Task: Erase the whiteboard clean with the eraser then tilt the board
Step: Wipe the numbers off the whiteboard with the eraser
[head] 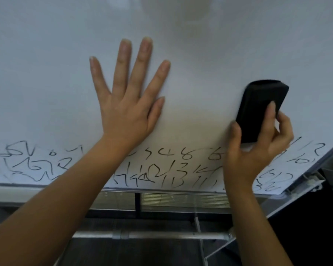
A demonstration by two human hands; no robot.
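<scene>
Down low I've got the steel frame (161, 235) under the board (46, 54), then black scribbles (169, 169) along its bottom edge, left hand (127, 112) pressed flat above them with fingers spread, right hand (258, 148) pinching the eraser (258, 106) against the cleaned white part.

Left hand (126, 104) lies flat on the whiteboard (46, 64); right hand (258, 148) grips the eraser (260, 106) above black scribbles (171, 166).

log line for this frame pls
left hand: flat on whiteboard | right hand: grips black eraser on board | upper board clean | marker writing remains along bottom | tilt: not done
</scene>
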